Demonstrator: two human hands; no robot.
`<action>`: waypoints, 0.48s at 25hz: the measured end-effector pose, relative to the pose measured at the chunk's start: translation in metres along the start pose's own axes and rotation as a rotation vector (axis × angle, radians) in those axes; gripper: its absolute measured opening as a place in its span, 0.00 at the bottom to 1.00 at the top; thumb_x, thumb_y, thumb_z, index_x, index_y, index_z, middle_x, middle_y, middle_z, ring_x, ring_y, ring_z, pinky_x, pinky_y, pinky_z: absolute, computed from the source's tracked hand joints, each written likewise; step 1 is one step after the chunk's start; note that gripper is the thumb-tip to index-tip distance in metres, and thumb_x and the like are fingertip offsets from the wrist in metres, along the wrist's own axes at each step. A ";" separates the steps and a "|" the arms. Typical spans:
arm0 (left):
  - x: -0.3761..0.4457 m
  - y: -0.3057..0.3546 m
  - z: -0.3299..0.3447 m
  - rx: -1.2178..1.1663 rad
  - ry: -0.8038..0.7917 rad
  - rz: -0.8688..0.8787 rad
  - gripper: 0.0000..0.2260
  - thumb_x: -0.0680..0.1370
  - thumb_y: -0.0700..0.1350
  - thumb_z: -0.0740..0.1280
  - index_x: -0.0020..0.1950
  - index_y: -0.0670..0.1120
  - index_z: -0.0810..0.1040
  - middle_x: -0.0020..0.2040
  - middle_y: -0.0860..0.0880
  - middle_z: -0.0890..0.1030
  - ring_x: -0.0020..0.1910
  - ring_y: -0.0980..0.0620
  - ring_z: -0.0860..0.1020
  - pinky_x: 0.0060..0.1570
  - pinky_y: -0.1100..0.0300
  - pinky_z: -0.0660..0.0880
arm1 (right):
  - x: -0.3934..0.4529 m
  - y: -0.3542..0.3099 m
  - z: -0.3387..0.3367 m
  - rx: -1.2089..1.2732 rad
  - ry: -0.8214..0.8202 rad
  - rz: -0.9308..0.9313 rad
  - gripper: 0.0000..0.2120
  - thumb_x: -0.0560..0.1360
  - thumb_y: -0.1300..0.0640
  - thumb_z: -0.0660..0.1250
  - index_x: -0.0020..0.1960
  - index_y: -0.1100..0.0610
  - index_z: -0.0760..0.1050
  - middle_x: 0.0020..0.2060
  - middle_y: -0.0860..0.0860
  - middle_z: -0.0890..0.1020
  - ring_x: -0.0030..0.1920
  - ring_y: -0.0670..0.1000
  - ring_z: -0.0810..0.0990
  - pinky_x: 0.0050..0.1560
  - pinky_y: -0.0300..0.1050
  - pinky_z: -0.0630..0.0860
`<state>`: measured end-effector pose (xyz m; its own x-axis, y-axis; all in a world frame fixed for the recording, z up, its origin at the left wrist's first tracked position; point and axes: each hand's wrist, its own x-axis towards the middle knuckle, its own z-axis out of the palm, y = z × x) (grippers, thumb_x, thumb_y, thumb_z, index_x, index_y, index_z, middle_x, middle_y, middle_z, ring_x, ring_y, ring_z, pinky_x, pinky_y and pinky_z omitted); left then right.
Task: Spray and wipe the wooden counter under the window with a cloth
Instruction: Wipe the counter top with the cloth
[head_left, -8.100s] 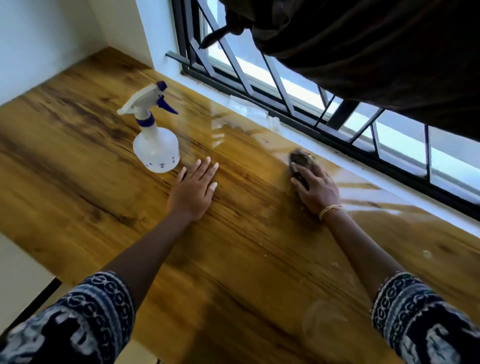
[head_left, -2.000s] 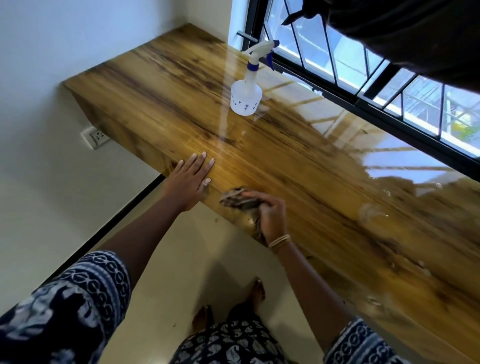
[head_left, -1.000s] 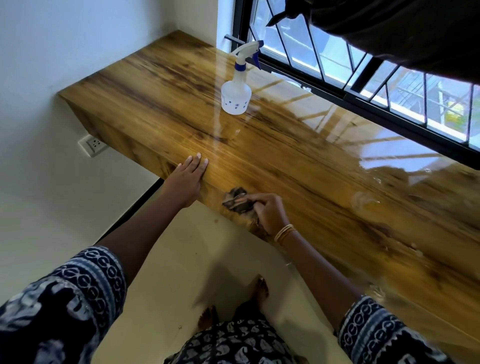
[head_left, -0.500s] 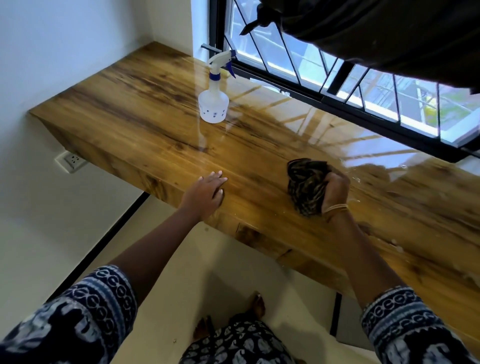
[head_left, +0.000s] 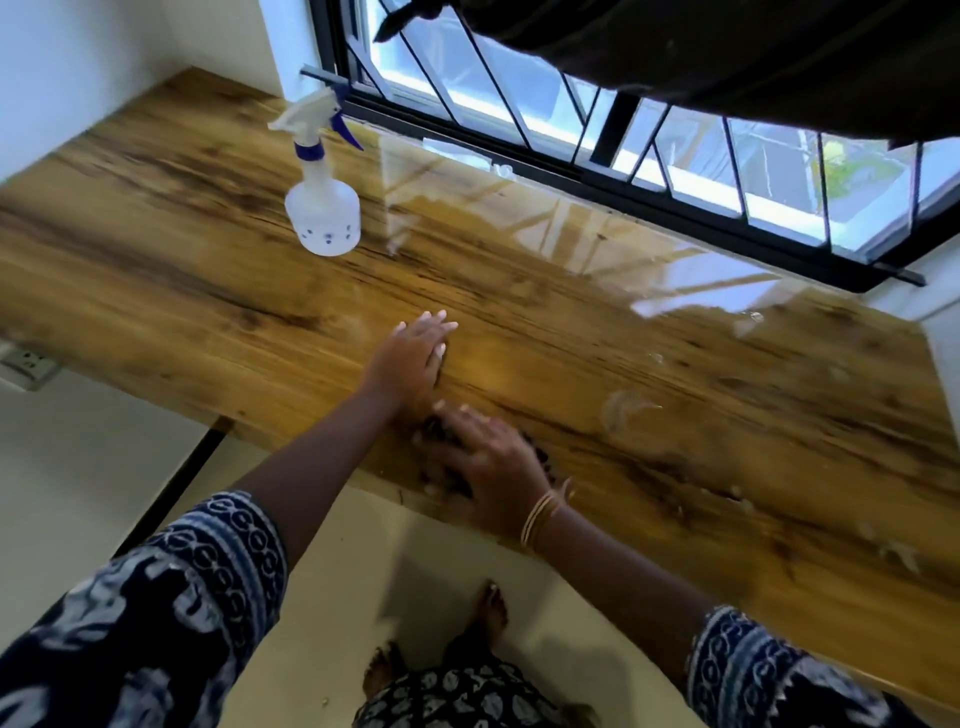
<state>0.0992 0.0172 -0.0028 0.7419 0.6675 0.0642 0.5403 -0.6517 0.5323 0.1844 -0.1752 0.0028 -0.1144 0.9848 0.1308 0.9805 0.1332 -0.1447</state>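
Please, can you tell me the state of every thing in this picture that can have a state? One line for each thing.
Spray bottle: upright on the counter, untouched.
Counter: glossy, wet streaks and droplets on the right part.
Cloth: bunched, pressed flat on the counter near its front edge.
Right hand: fingers spread, pressing on the cloth; blurred.
Left hand: flat on the counter, holding nothing.
Curtain: gathered up above the window.

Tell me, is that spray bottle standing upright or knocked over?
Upright. The spray bottle stands on its round base on the wooden counter, trigger head on top, with neither hand touching it.
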 end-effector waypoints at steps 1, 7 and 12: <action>0.004 -0.005 0.002 0.033 -0.026 0.027 0.20 0.81 0.40 0.58 0.73 0.46 0.68 0.75 0.46 0.65 0.76 0.47 0.60 0.73 0.46 0.55 | -0.007 -0.006 0.002 0.015 -0.009 -0.139 0.24 0.76 0.42 0.61 0.72 0.43 0.67 0.73 0.54 0.67 0.68 0.58 0.71 0.64 0.55 0.72; -0.014 -0.021 -0.006 0.027 -0.039 0.081 0.20 0.80 0.47 0.57 0.72 0.46 0.70 0.75 0.47 0.65 0.76 0.48 0.60 0.73 0.52 0.52 | 0.006 0.046 -0.012 0.477 0.420 0.150 0.23 0.74 0.62 0.70 0.69 0.60 0.72 0.63 0.56 0.78 0.60 0.51 0.77 0.59 0.52 0.77; -0.067 -0.057 -0.028 0.071 0.060 0.027 0.25 0.77 0.55 0.54 0.71 0.46 0.71 0.74 0.47 0.67 0.75 0.49 0.62 0.73 0.47 0.57 | 0.039 0.048 -0.007 0.135 0.195 0.549 0.35 0.71 0.47 0.68 0.74 0.58 0.64 0.71 0.58 0.70 0.68 0.58 0.71 0.68 0.54 0.69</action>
<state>0.0079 0.0197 -0.0139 0.7325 0.6682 0.1298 0.5485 -0.6923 0.4689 0.2282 -0.1313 0.0076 0.4476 0.8764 0.1774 0.8572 -0.3641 -0.3642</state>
